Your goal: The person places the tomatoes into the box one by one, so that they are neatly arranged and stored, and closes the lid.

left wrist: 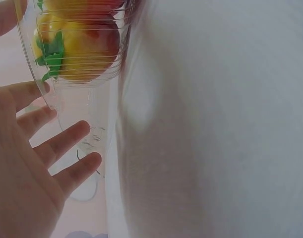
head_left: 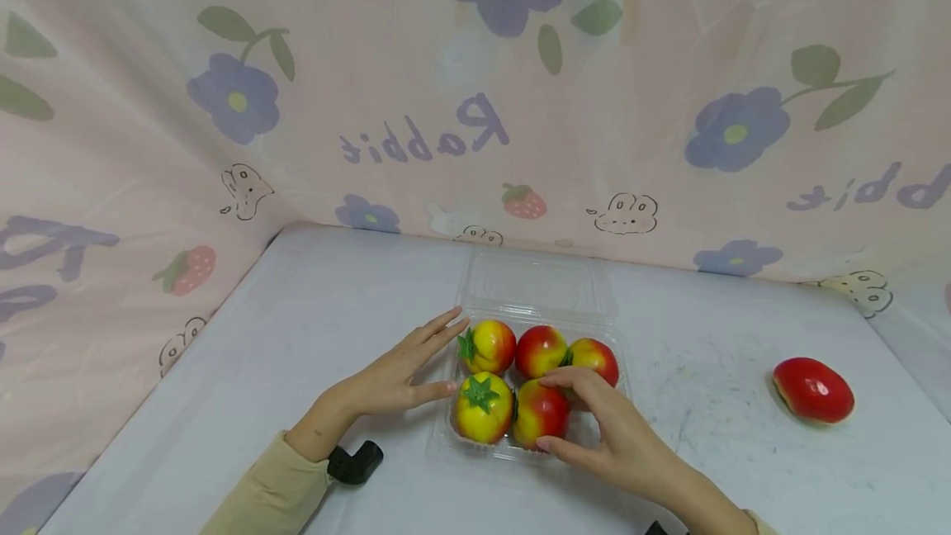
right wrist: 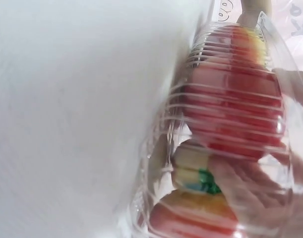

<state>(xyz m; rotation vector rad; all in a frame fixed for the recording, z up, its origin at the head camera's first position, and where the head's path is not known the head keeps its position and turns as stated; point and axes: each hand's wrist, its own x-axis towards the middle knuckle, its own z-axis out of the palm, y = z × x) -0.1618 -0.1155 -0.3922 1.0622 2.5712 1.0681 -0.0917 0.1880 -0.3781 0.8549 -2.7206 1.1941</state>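
Observation:
A clear plastic clamshell box (head_left: 620, 337) with its lid (head_left: 535, 283) folded back holds several red-and-yellow toy fruits with green leafy tops. My right hand (head_left: 620, 440) grips the front-row toy fruit (head_left: 537, 415), with thumb and fingers on opposite sides of it. Left of that fruit sits a yellower one (head_left: 483, 418), green top upward. Three more fruits (head_left: 540, 352) form the back row. Along the box's left wall, my left hand (head_left: 394, 371) lies with fingers spread and fingertips at the rim. Through the ribbed wall, the right wrist view shows a red fruit (right wrist: 233, 106).
A glossy red oval piece (head_left: 813, 390) with a pale edge lies on the white table at the right. A black strap piece (head_left: 357, 463) is by the left wrist. Behind the table hangs a pink curtain (head_left: 416, 64) printed with flowers and rabbits.

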